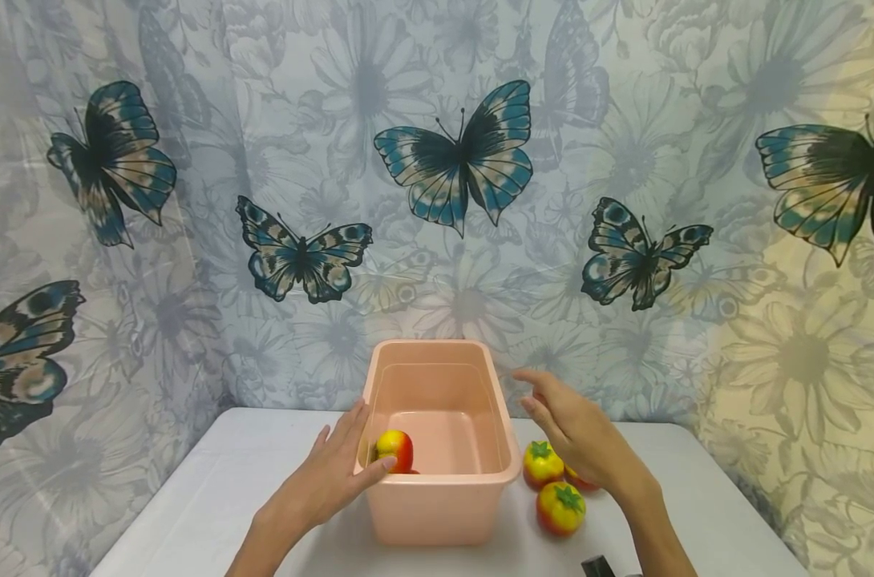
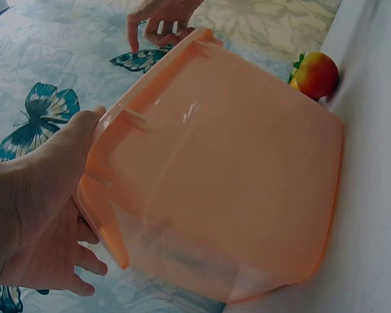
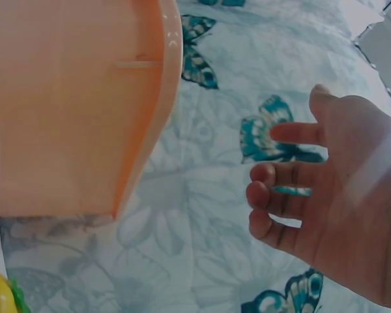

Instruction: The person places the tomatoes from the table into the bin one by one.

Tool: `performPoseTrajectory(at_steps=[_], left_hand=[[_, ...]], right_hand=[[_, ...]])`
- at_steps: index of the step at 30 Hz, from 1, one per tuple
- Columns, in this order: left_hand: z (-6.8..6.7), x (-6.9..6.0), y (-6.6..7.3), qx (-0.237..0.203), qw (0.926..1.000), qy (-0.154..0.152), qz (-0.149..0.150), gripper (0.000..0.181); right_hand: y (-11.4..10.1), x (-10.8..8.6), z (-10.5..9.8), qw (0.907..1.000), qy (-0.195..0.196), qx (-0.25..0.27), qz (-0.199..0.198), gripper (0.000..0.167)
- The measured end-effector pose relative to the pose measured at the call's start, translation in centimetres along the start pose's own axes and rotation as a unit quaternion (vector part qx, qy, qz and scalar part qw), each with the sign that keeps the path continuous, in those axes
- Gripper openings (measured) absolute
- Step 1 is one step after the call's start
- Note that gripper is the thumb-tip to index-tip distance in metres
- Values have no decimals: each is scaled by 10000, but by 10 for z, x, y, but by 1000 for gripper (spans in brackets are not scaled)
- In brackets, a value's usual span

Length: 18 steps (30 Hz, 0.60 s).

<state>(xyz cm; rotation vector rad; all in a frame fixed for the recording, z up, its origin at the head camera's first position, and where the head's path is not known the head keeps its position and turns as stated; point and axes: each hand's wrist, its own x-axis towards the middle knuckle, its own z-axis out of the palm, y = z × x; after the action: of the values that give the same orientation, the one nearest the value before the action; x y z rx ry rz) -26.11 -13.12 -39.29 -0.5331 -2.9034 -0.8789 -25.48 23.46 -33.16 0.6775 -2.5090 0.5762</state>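
A peach-coloured plastic bin [image 1: 433, 509] stands on the white table. My left hand [image 1: 329, 469] rests on its near left corner, fingers extended along the left rim and thumb across the front rim. A yellow-and-red fruit [image 1: 397, 449] is inside near that thumb; a bit of red shows below it, mostly hidden by the front wall. My right hand [image 1: 581, 433] hovers right of the bin, apart from it, its fingers loosely bent and holding nothing. Below it are red-and-yellow fruits with green leafy tops, one in front [image 1: 561, 509], one behind [image 1: 543, 465], and a third partly hidden by the hand.
Behind the table hangs a curtain [image 1: 473, 280] printed with butterflies and flowers, close to the bin's far end. A small black object [image 1: 597, 566] shows at the bottom edge, right of the bin. White tabletop [image 1: 264, 457] extends on both sides.
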Motion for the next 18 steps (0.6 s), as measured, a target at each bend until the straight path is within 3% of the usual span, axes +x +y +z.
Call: performPoseTrajectory(at_steps=[18], left_hand=[[0, 0, 1, -43, 9999, 114, 65, 102]], right_hand=[[5, -6, -19, 9959, -525, 404, 611, 43]])
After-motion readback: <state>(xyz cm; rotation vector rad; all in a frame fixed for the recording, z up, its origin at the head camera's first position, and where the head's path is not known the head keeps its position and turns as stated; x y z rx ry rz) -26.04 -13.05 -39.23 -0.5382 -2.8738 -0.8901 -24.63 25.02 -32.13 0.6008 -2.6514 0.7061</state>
